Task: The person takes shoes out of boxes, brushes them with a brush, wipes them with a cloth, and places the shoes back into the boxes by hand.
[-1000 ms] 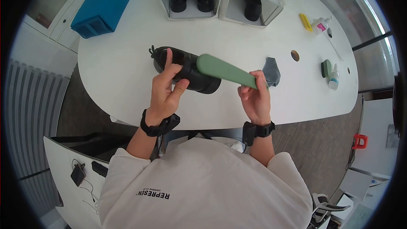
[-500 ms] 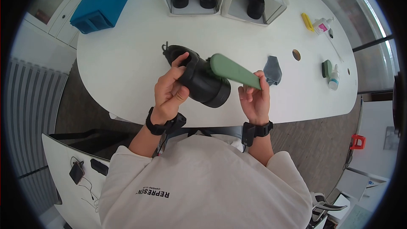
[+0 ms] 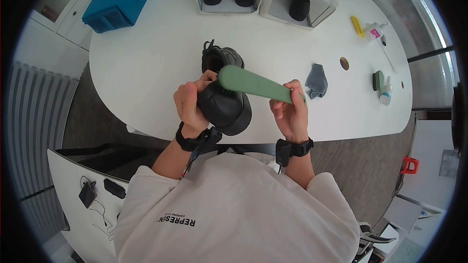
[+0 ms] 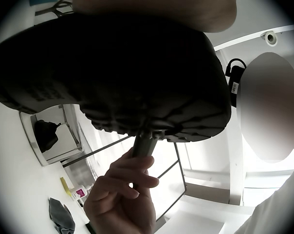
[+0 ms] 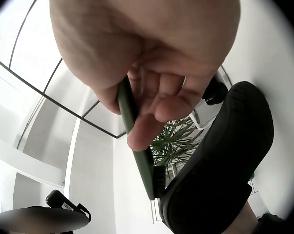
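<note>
A black shoe is tilted up in front of the person, its toe toward the body and its laced end away. The left hand grips it from the left side. Its treaded sole fills much of the left wrist view. In the right hand, fingers and thumb pinch the handle of a green brush. The brush head overlaps the shoe's upper in the head view. Dark bristles meet the shoe's edge in the right wrist view.
A grey cloth lies right of the hands on the white table. Two white boxes with black shoes stand at the back, a blue case at the back left. Bottles and a green-topped block are at the right.
The left hand has turned the shoe so its toe swings from the right toward the body. The brush head first shifted right, then back left over the shoe.
</note>
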Demonstrator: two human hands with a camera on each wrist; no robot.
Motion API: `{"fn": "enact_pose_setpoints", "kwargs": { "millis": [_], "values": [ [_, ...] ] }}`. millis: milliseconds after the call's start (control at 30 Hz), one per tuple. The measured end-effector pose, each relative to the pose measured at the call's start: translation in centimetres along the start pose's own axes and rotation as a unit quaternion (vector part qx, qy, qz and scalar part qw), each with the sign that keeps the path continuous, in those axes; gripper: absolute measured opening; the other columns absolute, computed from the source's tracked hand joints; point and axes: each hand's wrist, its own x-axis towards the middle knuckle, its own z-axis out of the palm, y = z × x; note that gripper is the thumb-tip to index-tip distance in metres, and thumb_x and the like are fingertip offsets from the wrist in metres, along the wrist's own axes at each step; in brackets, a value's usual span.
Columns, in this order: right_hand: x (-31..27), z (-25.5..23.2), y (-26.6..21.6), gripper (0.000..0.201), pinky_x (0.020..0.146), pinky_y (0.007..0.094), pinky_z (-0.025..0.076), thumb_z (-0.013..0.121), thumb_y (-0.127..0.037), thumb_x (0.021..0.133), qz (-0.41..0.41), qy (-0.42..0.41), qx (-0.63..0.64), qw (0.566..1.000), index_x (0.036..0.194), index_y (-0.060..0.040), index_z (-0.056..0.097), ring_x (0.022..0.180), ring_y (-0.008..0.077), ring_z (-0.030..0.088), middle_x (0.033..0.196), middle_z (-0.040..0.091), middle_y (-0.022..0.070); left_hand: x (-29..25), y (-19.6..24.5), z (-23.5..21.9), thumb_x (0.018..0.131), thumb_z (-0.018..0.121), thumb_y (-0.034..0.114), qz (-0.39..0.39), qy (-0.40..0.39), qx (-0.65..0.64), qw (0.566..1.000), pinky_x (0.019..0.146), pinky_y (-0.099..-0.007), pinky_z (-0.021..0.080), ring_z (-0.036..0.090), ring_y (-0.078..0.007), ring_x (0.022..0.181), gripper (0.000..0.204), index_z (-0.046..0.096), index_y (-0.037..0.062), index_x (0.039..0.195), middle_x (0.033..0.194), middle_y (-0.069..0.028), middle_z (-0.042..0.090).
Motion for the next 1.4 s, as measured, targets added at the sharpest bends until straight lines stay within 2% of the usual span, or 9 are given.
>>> {"fn": "enact_pose_setpoints", "kwargs": {
  "millis": [100, 300, 433, 500, 700, 867, 1067, 1300, 1400],
  "values": [
    [0.2, -1.4, 1.0, 0.023, 0.05, 0.0259, 0.045, 0.05, -0.028, 0.098, 0.02, -0.08, 0.019, 0.996, 0.102, -0.0055, 0.052, 0.05, 0.0168, 0.055, 0.071, 0.064, 0.0127, -0.1, -0.3, -0.8, 0.099, 0.035, 0.031, -0.041, 0.025, -0.051, 0.998, 0.081, -0.0455, 0.044, 0.054, -0.0252, 0.064, 0.059, 0.06, -0.0115, 0.068, 0.064, -0.0156, 0.063],
    [1.0, -0.9, 2.3, 0.024, 0.05, 0.0251, 0.042, 0.05, -0.029, 0.098, 0.027, 0.086, -0.025, 0.996, 0.102, -0.0059, 0.052, 0.051, 0.0159, 0.052, 0.072, 0.064, 0.0112, -1.2, -0.8, -3.0, 0.096, 0.034, 0.032, -0.149, 0.083, -0.173, 0.97, 0.084, -0.0453, 0.045, 0.053, -0.0267, 0.061, 0.059, 0.059, -0.0099, 0.063, 0.059, -0.0149, 0.06],
    [-0.3, -1.0, 2.0, 0.024, 0.052, 0.0252, 0.041, 0.05, -0.028, 0.098, 0.052, -0.073, 0.033, 0.995, 0.103, -0.0056, 0.053, 0.053, 0.0149, 0.052, 0.073, 0.064, 0.0101, -1.4, -0.5, -2.1, 0.096, 0.034, 0.031, -0.138, 0.086, -0.122, 0.979, 0.084, -0.0437, 0.044, 0.052, -0.0267, 0.061, 0.058, 0.055, -0.007, 0.057, 0.055, -0.0131, 0.057],
    [0.0, -0.9, 2.1, 0.023, 0.052, 0.0251, 0.041, 0.049, -0.028, 0.098, 0.069, -0.1, 0.023, 0.992, 0.104, -0.0055, 0.053, 0.053, 0.0145, 0.052, 0.073, 0.064, 0.0097, -1.7, -0.8, -1.9, 0.094, 0.033, 0.042, -0.18, 0.09, -0.089, 0.975, 0.066, -0.0258, 0.045, 0.057, -0.0165, 0.067, 0.054, 0.05, 0.0074, 0.057, 0.075, -0.0145, 0.065],
    [1.6, -0.1, 2.8, 0.024, 0.053, 0.0245, 0.041, 0.048, -0.028, 0.099, 0.063, 0.132, -0.014, 0.989, 0.102, -0.0053, 0.054, 0.054, 0.014, 0.054, 0.072, 0.064, 0.0086, -2.4, -0.9, -3.2, 0.091, 0.035, 0.044, -0.226, 0.102, -0.131, 0.96, 0.072, -0.0264, 0.047, 0.062, -0.0191, 0.078, 0.053, 0.052, 0.0065, 0.057, 0.084, -0.0183, 0.067],
    [-0.3, -1.5, 2.2, 0.025, 0.055, 0.0237, 0.041, 0.049, -0.029, 0.098, 0.071, -0.033, 0.028, 0.997, 0.106, -0.0058, 0.054, 0.056, 0.013, 0.054, 0.071, 0.064, 0.0078, -1.6, -0.7, -2.2, 0.091, 0.037, 0.043, -0.205, 0.093, -0.137, 0.965, 0.072, -0.0261, 0.046, 0.062, -0.0186, 0.076, 0.052, 0.05, 0.0077, 0.056, 0.073, -0.015, 0.065],
    [1.0, -1.6, 2.4, 0.023, 0.052, 0.0248, 0.041, 0.048, -0.027, 0.098, 0.064, 0.108, 0.038, 0.991, 0.102, -0.0049, 0.055, 0.053, 0.0139, 0.055, 0.07, 0.063, 0.0078, -0.8, -1.4, -1.9, 0.095, 0.032, 0.034, -0.162, 0.068, -0.134, 0.975, 0.087, -0.0392, 0.04, 0.052, -0.0282, 0.072, 0.061, 0.064, -0.0088, 0.066, 0.062, -0.0125, 0.062],
    [-0.8, -0.2, 1.1, 0.023, 0.051, 0.0254, 0.042, 0.049, -0.026, 0.098, 0.087, -0.07, -0.007, 0.994, 0.099, -0.0033, 0.054, 0.054, 0.0142, 0.053, 0.07, 0.062, 0.0093, -1.3, -2.5, -2.9, 0.093, 0.033, 0.033, -0.178, 0.064, -0.133, 0.973, 0.085, -0.0381, 0.042, 0.052, -0.0278, 0.073, 0.06, 0.064, -0.0111, 0.067, 0.062, -0.0131, 0.062],
    [0.4, -1.0, 2.5, 0.023, 0.053, 0.025, 0.042, 0.05, -0.026, 0.097, 0.076, -0.019, 0.055, 0.995, 0.099, -0.0036, 0.054, 0.053, 0.0138, 0.052, 0.07, 0.063, 0.0089, -1.3, -2.5, -2.7, 0.093, 0.033, 0.033, -0.152, 0.08, -0.122, 0.978, 0.083, -0.0382, 0.042, 0.052, -0.0279, 0.075, 0.059, 0.064, -0.0104, 0.066, 0.061, -0.0128, 0.061]
  ]
}}
